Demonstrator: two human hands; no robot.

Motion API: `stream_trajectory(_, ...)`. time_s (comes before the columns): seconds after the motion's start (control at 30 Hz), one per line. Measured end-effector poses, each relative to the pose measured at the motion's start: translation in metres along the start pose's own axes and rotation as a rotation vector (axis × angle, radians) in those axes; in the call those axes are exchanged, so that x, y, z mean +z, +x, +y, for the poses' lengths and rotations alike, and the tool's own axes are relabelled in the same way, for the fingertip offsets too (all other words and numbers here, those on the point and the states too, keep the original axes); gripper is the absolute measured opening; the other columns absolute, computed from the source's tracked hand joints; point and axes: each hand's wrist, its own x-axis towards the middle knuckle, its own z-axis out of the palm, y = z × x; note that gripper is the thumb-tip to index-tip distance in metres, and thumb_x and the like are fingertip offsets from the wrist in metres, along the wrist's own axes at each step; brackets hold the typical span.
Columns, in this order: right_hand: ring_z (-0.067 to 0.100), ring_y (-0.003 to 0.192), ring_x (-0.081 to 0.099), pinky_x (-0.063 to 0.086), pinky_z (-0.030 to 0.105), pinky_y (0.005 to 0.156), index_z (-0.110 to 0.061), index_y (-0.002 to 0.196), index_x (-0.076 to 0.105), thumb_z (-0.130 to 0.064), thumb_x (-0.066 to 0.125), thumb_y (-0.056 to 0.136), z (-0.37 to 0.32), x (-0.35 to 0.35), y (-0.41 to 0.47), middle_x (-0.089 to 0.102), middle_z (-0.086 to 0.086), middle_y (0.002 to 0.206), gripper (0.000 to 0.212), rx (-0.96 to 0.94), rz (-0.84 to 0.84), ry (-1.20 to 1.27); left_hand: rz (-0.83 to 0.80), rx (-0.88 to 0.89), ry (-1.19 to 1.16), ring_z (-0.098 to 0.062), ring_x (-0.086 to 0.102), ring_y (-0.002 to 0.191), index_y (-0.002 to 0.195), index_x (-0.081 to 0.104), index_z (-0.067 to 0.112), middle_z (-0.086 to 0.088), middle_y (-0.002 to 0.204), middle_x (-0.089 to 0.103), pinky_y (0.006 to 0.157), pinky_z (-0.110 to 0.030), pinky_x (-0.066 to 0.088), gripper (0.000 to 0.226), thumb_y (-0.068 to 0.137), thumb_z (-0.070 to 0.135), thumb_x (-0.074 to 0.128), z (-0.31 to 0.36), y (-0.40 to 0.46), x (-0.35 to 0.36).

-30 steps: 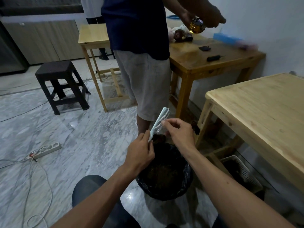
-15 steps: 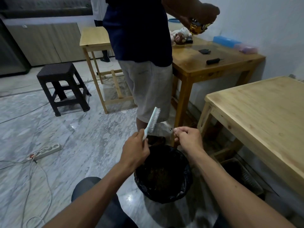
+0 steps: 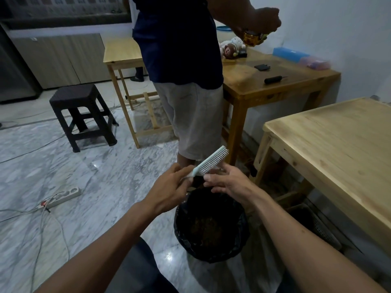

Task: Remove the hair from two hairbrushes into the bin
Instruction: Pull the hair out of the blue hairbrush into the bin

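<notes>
— Two hands over the bin (image 3: 209,225), then?

— Yes. The left hand (image 3: 169,190) grips the handle of a pale blue hairbrush (image 3: 208,163), fingers curled round it, and the brush tilts up and away to the right with its bristles facing down toward the other hand.

— And the right hand (image 3: 227,183)?

— It sits just under the bristles, fingers (image 3: 212,177) loosely spread and touching them near the handle end. I can't tell whether any hair is pinched between them.

— Where is the bin?

— On the marble floor (image 3: 63,166), directly below both hands, lined with a black bag, with something brownish lying in the bottom.

— Anything else around?

— Another person (image 3: 186,60) in a dark shirt and light shorts stands just beyond the bin, holding a shiny gold thing (image 3: 252,38) up high. Behind them is a wooden counter (image 3: 275,81) carrying a soft toy (image 3: 230,50), a blue box (image 3: 291,53) and some small dark items. A second, paler counter (image 3: 338,144) stands to the right. A dark stool (image 3: 82,115) and a power strip (image 3: 63,195) with cables are on the floor to the left.
</notes>
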Motion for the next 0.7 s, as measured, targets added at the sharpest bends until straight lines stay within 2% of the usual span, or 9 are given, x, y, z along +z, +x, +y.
stream_trajectory(0.1, 0.011, 0.083, 0.073, 0.053, 0.030, 0.084, -0.019, 0.109, 0.072, -0.017, 0.081, 0.084, 0.001, 0.002, 0.001, 0.079, 0.001, 0.103, 0.026, 0.006, 0.022, 0.080, -0.045, -0.058, -0.104, -0.008, 0.051, 0.084, 0.137, 0.056, 0.041, 0.001, 0.093, 0.049, 0.070, -0.026, 0.043, 0.052, 0.093, 0.031, 0.030, -0.003, -0.001, -0.005)
stream_trajectory(0.2, 0.006, 0.080, 0.072, 0.053, 0.026, 0.081, -0.015, 0.108, 0.075, -0.025, 0.083, 0.082, 0.005, 0.007, 0.004, 0.080, 0.003, 0.099, 0.029, 0.055, 0.008, 0.086, -0.019, -0.079, -0.171, -0.008, 0.053, 0.081, 0.135, 0.057, 0.040, 0.003, 0.095, 0.050, 0.067, -0.030, 0.049, 0.055, 0.092, 0.033, 0.025, -0.003, -0.004, -0.001)
stream_trajectory(0.3, 0.006, 0.074, 0.070, 0.053, 0.021, 0.072, -0.010, 0.108, 0.077, -0.019, 0.082, 0.087, 0.010, 0.013, 0.007, 0.080, 0.000, 0.086, 0.024, 0.060, 0.011, 0.041, 0.001, -0.097, -0.175, -0.001, 0.053, 0.085, 0.132, 0.060, 0.030, 0.007, 0.103, 0.056, 0.070, -0.023, 0.042, 0.051, 0.093, 0.030, 0.026, 0.000, -0.003, 0.005)
stream_trajectory(0.33, 0.007, 0.070, 0.068, 0.053, 0.019, 0.067, -0.008, 0.106, 0.077, -0.017, 0.081, 0.088, 0.011, 0.014, 0.008, 0.078, -0.001, 0.082, 0.021, 0.053, 0.040, 0.040, 0.003, -0.092, -0.168, 0.001, 0.053, 0.087, 0.124, 0.062, 0.030, 0.006, 0.110, 0.059, 0.071, -0.021, 0.040, 0.047, 0.093, 0.028, 0.028, 0.002, -0.002, 0.007)
stream_trajectory(0.4, 0.007, 0.065, 0.063, 0.053, 0.018, 0.062, -0.004, 0.103, 0.078, -0.015, 0.079, 0.089, 0.010, 0.014, 0.007, 0.075, 0.000, 0.077, 0.018, 0.041, 0.113, 0.001, 0.037, -0.121, -0.217, -0.003, 0.056, 0.081, 0.095, 0.061, 0.044, 0.002, 0.118, 0.064, 0.066, -0.021, 0.038, 0.035, 0.095, 0.030, 0.029, 0.007, -0.001, 0.006)
stream_trajectory(0.47, 0.006, 0.062, 0.062, 0.053, 0.019, 0.060, -0.002, 0.100, 0.079, -0.014, 0.078, 0.091, 0.011, 0.007, 0.006, 0.074, 0.003, 0.076, 0.015, 0.038, 0.168, -0.087, 0.086, -0.179, -0.277, -0.008, 0.056, 0.070, 0.079, 0.056, 0.048, -0.001, 0.106, 0.066, 0.059, -0.022, 0.039, 0.035, 0.097, 0.033, 0.029, 0.014, 0.001, 0.002)
stream_trajectory(0.5, 0.006, 0.062, 0.063, 0.054, 0.019, 0.060, -0.003, 0.097, 0.080, -0.014, 0.077, 0.092, 0.012, 0.002, 0.005, 0.073, 0.003, 0.076, 0.013, 0.045, 0.187, -0.134, 0.094, -0.200, -0.281, -0.008, 0.055, 0.066, 0.082, 0.057, 0.047, -0.002, 0.098, 0.065, 0.057, -0.021, 0.039, 0.035, 0.098, 0.031, 0.030, 0.016, 0.001, 0.001)
stream_trajectory(0.6, 0.009, 0.064, 0.066, 0.056, 0.020, 0.061, -0.008, 0.094, 0.081, -0.018, 0.075, 0.095, 0.019, -0.012, 0.001, 0.074, 0.005, 0.076, 0.012, 0.114, 0.206, -0.349, 0.125, -0.271, -0.266, -0.005, 0.051, 0.057, 0.098, 0.063, 0.009, -0.011, 0.084, 0.063, 0.053, -0.023, 0.038, 0.033, 0.105, 0.023, 0.033, 0.013, 0.002, 0.000)
stream_trajectory(0.7, 0.011, 0.068, 0.070, 0.060, 0.025, 0.066, -0.009, 0.096, 0.080, -0.017, 0.069, 0.099, 0.027, -0.019, -0.003, 0.077, 0.006, 0.079, 0.014, 0.157, 0.191, -0.461, 0.153, -0.370, -0.410, -0.011, 0.051, 0.056, 0.098, 0.065, 0.001, -0.018, 0.084, 0.066, 0.054, -0.029, 0.041, 0.060, 0.103, 0.049, 0.030, 0.012, 0.002, 0.003)
